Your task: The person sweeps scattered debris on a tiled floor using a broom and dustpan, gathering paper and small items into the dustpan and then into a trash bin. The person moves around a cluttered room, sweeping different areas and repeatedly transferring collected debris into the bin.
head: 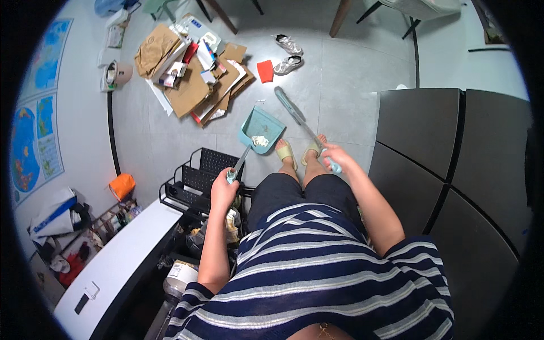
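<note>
My left hand (224, 189) grips the upper end of the handle of a teal long-handled dustpan (264, 124). The pan lies on the grey tiled floor, with crumpled white paper (260, 140) inside near its handle side. In my right hand (338, 157) is the light-blue grip of a broom (302, 122). Its long narrow head points away from me, to the right of the dustpan and apart from it. A small white scrap (260, 101) is on the floor just beyond the pan.
A heap of flattened cardboard boxes (191, 87) and papers covers the floor at far left. Grey sneakers (289, 64) sit beside a red-orange piece (265, 71). A black metal rack (199, 178) stands near my left arm. Dark cabinet doors (418, 131) rise at right. Chair legs (369, 12) are at the back.
</note>
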`<state>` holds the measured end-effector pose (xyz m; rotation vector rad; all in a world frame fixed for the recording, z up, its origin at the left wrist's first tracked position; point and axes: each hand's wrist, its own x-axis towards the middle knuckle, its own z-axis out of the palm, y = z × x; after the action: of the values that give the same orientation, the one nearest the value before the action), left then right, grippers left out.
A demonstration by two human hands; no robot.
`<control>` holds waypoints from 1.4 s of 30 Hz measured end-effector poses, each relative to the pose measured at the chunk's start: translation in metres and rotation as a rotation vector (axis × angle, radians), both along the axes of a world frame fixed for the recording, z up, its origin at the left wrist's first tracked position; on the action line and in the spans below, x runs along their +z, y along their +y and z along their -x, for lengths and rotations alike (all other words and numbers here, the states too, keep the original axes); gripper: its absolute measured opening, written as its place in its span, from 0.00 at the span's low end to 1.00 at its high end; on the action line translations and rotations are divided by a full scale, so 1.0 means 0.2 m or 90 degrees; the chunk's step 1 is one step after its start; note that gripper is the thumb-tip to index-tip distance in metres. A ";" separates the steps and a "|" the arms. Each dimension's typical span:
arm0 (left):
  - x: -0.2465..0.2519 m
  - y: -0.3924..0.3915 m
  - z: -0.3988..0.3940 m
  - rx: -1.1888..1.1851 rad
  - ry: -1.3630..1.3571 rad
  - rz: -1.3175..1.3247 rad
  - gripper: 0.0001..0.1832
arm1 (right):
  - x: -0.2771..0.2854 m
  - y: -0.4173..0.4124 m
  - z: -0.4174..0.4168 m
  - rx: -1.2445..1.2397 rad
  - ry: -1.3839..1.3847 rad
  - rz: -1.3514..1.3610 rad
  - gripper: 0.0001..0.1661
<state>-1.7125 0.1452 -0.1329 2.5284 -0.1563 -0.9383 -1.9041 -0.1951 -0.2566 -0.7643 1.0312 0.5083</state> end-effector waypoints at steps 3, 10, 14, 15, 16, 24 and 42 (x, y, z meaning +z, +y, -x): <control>-0.10 0.09 -0.06 0.088 0.025 0.014 0.21 | 0.17 -0.11 -0.15 -0.070 0.013 -0.084 0.46; -0.29 0.27 -0.20 0.199 0.089 0.087 0.20 | 0.21 0.24 -0.73 -0.036 0.003 0.102 0.26; -0.33 0.27 -0.30 0.177 0.084 0.102 0.11 | -0.05 0.42 -0.98 0.083 0.051 0.199 0.03; -0.37 0.23 -0.35 0.161 0.090 0.099 0.11 | -0.06 0.41 -1.03 0.134 0.077 0.228 0.05; -0.35 0.18 -0.39 0.156 0.102 0.089 0.11 | -0.08 0.41 -1.04 0.187 0.100 0.256 0.07; -0.38 0.16 -0.54 0.109 0.150 0.091 0.15 | 0.07 0.42 -0.75 0.568 0.064 0.274 0.18; -0.37 0.09 -0.30 0.146 0.094 0.008 0.18 | -0.06 0.28 -0.77 0.766 -0.067 0.637 0.25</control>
<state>-1.6534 0.1631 -0.2072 2.3914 0.1685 -1.0211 -1.7495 -0.1386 -0.2689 -2.3177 0.5753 0.9447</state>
